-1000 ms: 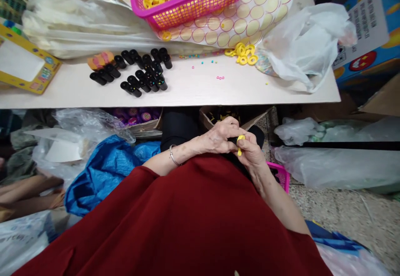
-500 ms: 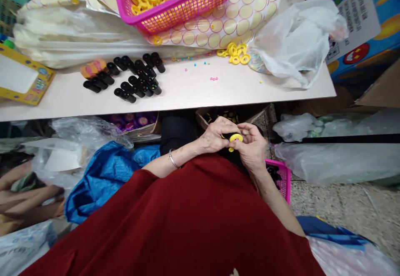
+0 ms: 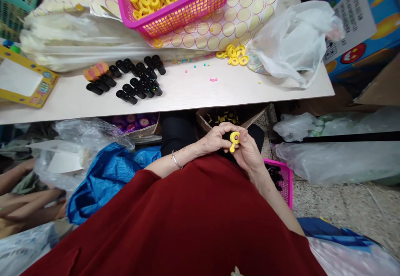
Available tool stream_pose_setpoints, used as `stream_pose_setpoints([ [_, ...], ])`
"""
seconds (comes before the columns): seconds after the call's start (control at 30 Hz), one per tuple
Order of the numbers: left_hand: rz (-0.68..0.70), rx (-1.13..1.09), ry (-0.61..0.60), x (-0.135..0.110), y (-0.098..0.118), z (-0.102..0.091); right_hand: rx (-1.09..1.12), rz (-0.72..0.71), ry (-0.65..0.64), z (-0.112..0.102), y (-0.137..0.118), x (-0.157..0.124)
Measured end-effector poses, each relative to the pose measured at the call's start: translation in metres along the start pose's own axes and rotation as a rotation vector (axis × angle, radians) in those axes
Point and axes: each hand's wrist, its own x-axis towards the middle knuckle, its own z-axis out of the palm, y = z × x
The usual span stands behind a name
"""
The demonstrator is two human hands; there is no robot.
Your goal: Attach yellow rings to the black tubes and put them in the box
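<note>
Above my lap, both hands meet around a small yellow ring piece (image 3: 233, 146) with a rounded tab pointing down. Its centre hole shows something dark and pinkish inside. My left hand (image 3: 214, 140) pinches it from the left, fingers curled and the thumb near the tab. From the right, my right hand (image 3: 250, 153) grips the ring's edge with its thumb and bent fingers. Something black shows between the hands behind the ring; whether it is a held part cannot be made out.
On the table, several black cylinders (image 3: 142, 86) stand left of a small pile of yellow ring pieces (image 3: 234, 55). A pink basket (image 3: 187, 20) of more rings is behind. A plastic bag (image 3: 290, 38) lies right. Under the table edge sits an open carton (image 3: 203, 121); another pink basket (image 3: 290, 184) is low right.
The yellow ring piece has turned so its face and tab now show more fully. My right fingers have moved from above it to its right side.
</note>
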Motion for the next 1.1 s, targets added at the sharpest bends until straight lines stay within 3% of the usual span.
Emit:
stream_pose_setpoints([
  [0.37,-0.061,-0.085,-0.018,0.001,0.002,0.006,-0.147,-0.092,0.197,0.006,0.004,0.001],
  [0.57,0.048,-0.083,-0.046,0.003,0.002,0.001,-0.162,-0.102,0.202,0.004,0.004,0.004],
  [0.77,0.224,0.131,0.039,0.006,0.0,-0.008,-0.02,-0.025,0.081,0.006,-0.001,0.006],
  [0.97,0.343,0.219,0.029,0.002,0.002,-0.01,0.085,0.155,-0.046,0.007,-0.016,0.0],
  [1.1,0.377,0.249,0.003,-0.001,0.008,-0.005,0.043,0.095,-0.032,0.012,-0.02,-0.007],
])
